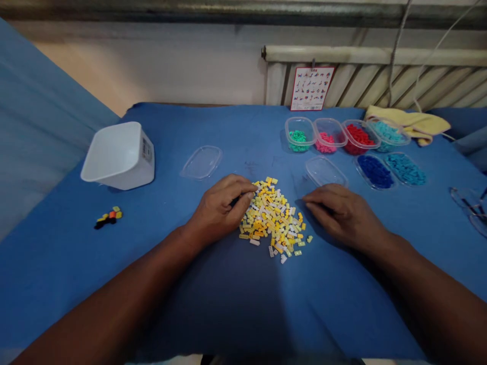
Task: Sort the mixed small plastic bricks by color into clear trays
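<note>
A loose pile of small toy bricks [272, 215] lies at the centre of the frame, a mix of lemon, deeper golden yellow and white, mostly stubby oblongs of hard plastic with studs on them. It is thickest in the middle and thins to scattered single pieces along its lower right edge. The left hand [224, 205] meets the pile's left side, thumb and forefinger brought narrow at the bricks; I cannot tell whether they pinch one. The right hand [342, 215] is just beyond the pile's right side, fingers curled and their tips close together — again, whether anything is between them I cannot tell. Beneath everything is a bench [57, 268] covered in matte blue cloth. Toward the upper right, clear, round-cornered tubs stand in a row: one with green pieces [299, 141], then pink pieces [325, 143], red pieces [359, 137] and pale turquoise pieces [388, 133]. Below them, dark blue pieces [376, 172] and teal pieces [406, 169] fill two more clear holders (tubs or lids, I cannot say). A thin transparent lid [201, 162] lies flat left of centre. At the upper left stands a glossy white tub [142, 165], squarish with rounded corners; below it sits a small cluster [110, 217] of black, yellow and orange pieces.
</note>
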The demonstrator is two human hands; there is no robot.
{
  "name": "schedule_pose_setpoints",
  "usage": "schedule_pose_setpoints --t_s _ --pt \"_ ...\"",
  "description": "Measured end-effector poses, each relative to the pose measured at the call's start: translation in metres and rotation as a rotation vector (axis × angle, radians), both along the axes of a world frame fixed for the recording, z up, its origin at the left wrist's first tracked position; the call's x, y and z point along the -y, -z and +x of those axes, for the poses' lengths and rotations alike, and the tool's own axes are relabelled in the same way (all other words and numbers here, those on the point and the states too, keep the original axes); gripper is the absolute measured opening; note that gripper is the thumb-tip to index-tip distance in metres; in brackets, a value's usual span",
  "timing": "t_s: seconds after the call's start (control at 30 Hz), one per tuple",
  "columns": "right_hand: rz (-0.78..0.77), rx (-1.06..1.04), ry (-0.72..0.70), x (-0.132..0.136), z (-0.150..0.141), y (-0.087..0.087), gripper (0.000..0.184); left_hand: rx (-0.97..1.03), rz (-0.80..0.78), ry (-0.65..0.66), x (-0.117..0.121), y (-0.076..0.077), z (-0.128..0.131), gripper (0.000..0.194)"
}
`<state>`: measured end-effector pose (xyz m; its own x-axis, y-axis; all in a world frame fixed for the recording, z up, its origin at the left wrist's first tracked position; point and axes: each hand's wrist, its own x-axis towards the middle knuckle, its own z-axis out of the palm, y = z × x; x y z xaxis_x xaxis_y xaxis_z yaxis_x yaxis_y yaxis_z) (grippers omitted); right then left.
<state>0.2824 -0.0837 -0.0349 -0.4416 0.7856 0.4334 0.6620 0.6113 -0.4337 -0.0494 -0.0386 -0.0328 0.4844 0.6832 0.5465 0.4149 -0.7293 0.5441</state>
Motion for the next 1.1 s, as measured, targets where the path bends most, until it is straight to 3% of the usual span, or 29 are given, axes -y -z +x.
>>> schedule_pose_setpoints --t_s 0.2,0.53,0.67,0.83,0.9,1.03,1.1 --pt "-0.030 0.096 -0.016 0.002 -0.029 0.006 0.020 -0.003 -0.005 -0.026 0.000 -0.001 0.002 0.017" --pt "-0.073 -0.003 -0.100 0.005 -0.026 0.003 0.012 0.013 0.011 -0.016 0.001 -0.001 0.003 0.016" --pt "-0.081 -0.018 -0.108 0.007 -0.017 0.004 0.011 -0.022 -0.011 -0.145 -0.004 -0.004 -0.006 0.019" --pt "-0.071 -0.028 -0.123 0.007 -0.006 -0.002 0.012 -0.038 -0.045 -0.333 -0.020 0.004 -0.025 0.024" --pt "-0.069 -0.032 -0.055 0.005 0.002 -0.005 0.014 -0.038 -0.092 -0.345 -0.023 0.007 -0.028 0.026" --pt "-0.003 -0.048 0.301 -0.006 0.031 -0.002 0.016 -0.130 -0.265 -0.400 -0.019 0.001 -0.025 0.031" --pt "0.016 -0.034 0.414 -0.013 0.046 0.003 0.018 -0.160 -0.334 -0.412 -0.017 -0.005 -0.023 0.034"
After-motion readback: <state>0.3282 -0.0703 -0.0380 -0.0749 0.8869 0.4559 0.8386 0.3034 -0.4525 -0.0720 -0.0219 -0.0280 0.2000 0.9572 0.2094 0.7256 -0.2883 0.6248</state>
